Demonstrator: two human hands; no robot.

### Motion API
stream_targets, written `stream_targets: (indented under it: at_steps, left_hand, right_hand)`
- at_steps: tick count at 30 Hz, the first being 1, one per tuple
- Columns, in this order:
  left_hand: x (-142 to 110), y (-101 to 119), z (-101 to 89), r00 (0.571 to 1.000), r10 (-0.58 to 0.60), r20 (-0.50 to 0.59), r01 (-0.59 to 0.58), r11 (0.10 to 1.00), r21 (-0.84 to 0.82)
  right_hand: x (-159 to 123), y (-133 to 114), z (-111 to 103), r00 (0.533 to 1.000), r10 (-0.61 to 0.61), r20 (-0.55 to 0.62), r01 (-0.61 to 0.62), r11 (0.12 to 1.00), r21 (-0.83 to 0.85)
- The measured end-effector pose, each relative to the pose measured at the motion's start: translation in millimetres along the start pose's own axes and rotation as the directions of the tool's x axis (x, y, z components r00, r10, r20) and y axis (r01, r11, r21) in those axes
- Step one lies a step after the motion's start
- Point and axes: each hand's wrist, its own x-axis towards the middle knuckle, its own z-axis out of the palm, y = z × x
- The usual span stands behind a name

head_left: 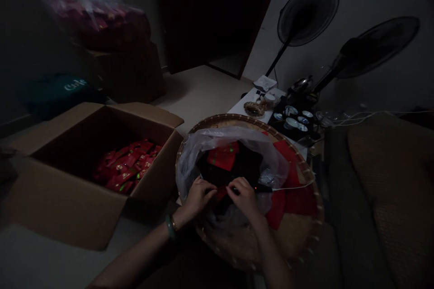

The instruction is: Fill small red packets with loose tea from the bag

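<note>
Tool, black and corded [265,188], lies at centre frame, long axis roughly left-right, pinched in the right hand [246,196], cable trailing right. Red piece [222,193] lies between both hands, just left of that pinch. Left hand [196,196]: fingers curled close; cannot tell whether gripping. Around them: plastic bag [188,158] on woven tray [294,241].

- The head view looked forward and down from behind the left hand [197,196] and right hand [244,196].
- The woven tray [293,237] sat near, the door [183,22] farther off.
</note>
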Motion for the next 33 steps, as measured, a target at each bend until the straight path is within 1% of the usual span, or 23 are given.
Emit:
stream_targets:
  at_steps: [3, 6, 12, 14, 16, 17, 19, 21, 23, 25, 27, 28, 30, 33]
  left_hand:
    - [2, 1, 0.3, 0.999, -0.032, 0.009, 0.032, 0.999, -0.012]
    - [3, 3, -1.9, 0.999, -0.046, 0.021, 0.046, 0.999, -0.016]
    - [4, 9, -8.7, 1.000, 0.009, 0.029, -0.009, 1.000, -0.014]
    - [4, 10, -9.3, 0.999, 0.006, 0.036, -0.004, 0.999, -0.053]
    - [4, 9, -9.3, 0.999, -0.018, 0.044, 0.023, 0.992, -0.124]
    - [5, 8, -9.2, 0.998, -0.033, 0.055, 0.042, 0.985, -0.166]
    - [7, 5, -9.4, 0.994, -0.071, 0.078, 0.089, 0.965, -0.247]
    - [10, 1, -9.8, 0.987, -0.103, 0.120, 0.137, 0.936, -0.323]
    - [13, -1, -9.8, 0.981, -0.125, 0.150, 0.176, 0.898, -0.403]
    - [15, 0, -9.2, 0.971, -0.156, 0.180, 0.225, 0.844, -0.487]
    - [17, 3, -8.4, 0.957, -0.192, 0.217, 0.284, 0.773, -0.568]
    - [17, 5, -8.2, 0.947, -0.206, 0.247, 0.317, 0.728, -0.607]
    - [17, 9, -8.8, 0.923, -0.224, 0.312, 0.382, 0.617, -0.688]
    - [17, 13, -11.2, 0.894, -0.245, 0.376, 0.447, 0.424, -0.787]
  right_hand:
    - [-2, -4, -2, 0.997, -0.080, 0.007, 0.080, 0.997, 0.009]
    - [-3, -8, -3, 0.998, -0.061, 0.006, 0.061, 0.998, 0.027]
    - [-6, -10, -1, 0.993, 0.094, 0.065, -0.100, 0.991, 0.090]
    - [-5, -10, -2, 0.991, 0.125, 0.045, -0.128, 0.989, 0.071]
    - [-4, -11, -5, 0.988, 0.152, -0.001, -0.151, 0.986, 0.071]
    - [-3, -12, -8, 0.983, 0.181, -0.025, -0.178, 0.980, 0.088]
    - [-2, -14, -13, 0.959, 0.278, -0.046, -0.267, 0.949, 0.166]
    - [-1, -15, -17, 0.923, 0.385, 0.000, -0.368, 0.882, 0.295]
    - [-1, -15, -16, 0.889, 0.442, 0.118, -0.444, 0.774, 0.452]
    - [-1, -13, -11, 0.862, 0.441, 0.250, -0.499, 0.651, 0.571]
    - [-2, -10, -4, 0.836, 0.417, 0.357, -0.546, 0.554, 0.629]
    - [-3, -8, -1, 0.824, 0.413, 0.388, -0.563, 0.519, 0.643]
    - [-5, -6, 5, 0.809, 0.429, 0.401, -0.578, 0.464, 0.671]
    - [-7, -6, 8, 0.821, 0.429, 0.377, -0.547, 0.405, 0.732]
